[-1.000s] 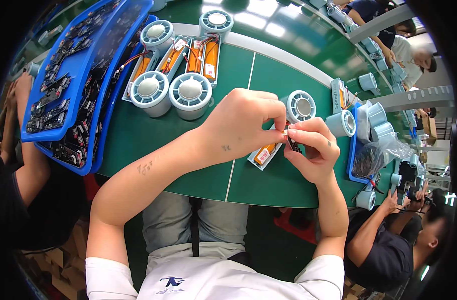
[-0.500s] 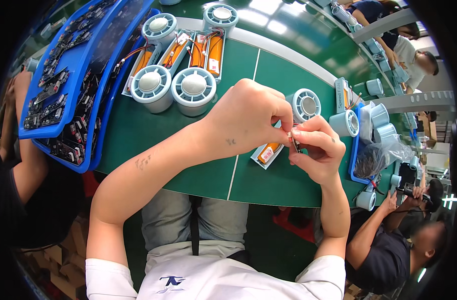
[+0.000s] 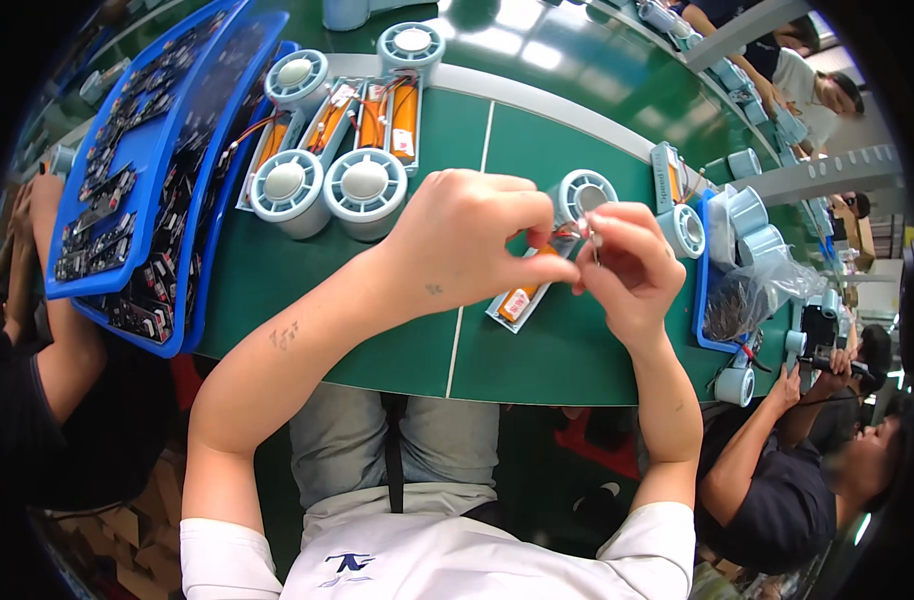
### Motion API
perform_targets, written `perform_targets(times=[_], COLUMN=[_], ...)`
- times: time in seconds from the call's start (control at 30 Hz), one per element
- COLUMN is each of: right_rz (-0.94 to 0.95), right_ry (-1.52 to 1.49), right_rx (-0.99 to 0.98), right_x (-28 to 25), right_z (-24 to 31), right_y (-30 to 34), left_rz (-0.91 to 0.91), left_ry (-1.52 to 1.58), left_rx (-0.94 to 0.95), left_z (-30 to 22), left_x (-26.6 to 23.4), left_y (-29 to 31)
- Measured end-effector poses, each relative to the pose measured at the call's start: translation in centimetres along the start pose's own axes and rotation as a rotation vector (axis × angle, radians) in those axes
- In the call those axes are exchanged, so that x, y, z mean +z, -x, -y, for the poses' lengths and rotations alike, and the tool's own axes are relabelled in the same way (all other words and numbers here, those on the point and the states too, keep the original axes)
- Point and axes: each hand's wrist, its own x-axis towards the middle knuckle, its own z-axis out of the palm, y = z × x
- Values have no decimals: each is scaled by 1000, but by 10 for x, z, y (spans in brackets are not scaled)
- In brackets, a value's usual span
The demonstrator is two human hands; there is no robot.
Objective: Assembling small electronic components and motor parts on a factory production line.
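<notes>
In front of me, my right hand (image 3: pixel 632 270) pinches a small circuit board (image 3: pixel 596 254), seen nearly edge-on and partly covered by the fingers. Thin wires with a pale connector (image 3: pixel 583 228) run beside its fingertips. My left hand (image 3: pixel 472 240) is close by on the left, thumb and index finger parted, its thumb tip almost at the board. Under both hands lies a pale blue handheld fan (image 3: pixel 587 192), its handle open, showing an orange battery (image 3: pixel 518 303). The hands hide the handle's middle.
Several similar fans (image 3: pixel 365 182) with exposed batteries lie at the far left. Stacked blue trays (image 3: pixel 192 300) of circuit boards stand left of them. At the right are another fan (image 3: pixel 685 230) and a blue bin (image 3: pixel 712 333) with plastic bags. People work on both sides.
My left thumb and index finger have parted from the small piece they were pinching. The right hand still holds the board, now turned slightly. The whole view has shifted a little.
</notes>
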Motion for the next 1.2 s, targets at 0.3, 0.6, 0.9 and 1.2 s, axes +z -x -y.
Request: perform_targets(times=[0.3,0.6,0.9,1.2], right_rz=[-175,-118,-18,17], right_ry=[140,453,525,511], right_rx=[-23,-169,-359,-264], right_x=[2,-11,-11,-8], right_z=[1,-9,-6,2], right_y=[0,5,7,7], left_rz=[-14,-121,-115,-89], left_ry=[-240,-154,-310,-341], left_rx=[-105,7,240,213], left_z=[-5,8,7,9], left_x=[22,29,31,32], left_y=[8,6,10,10])
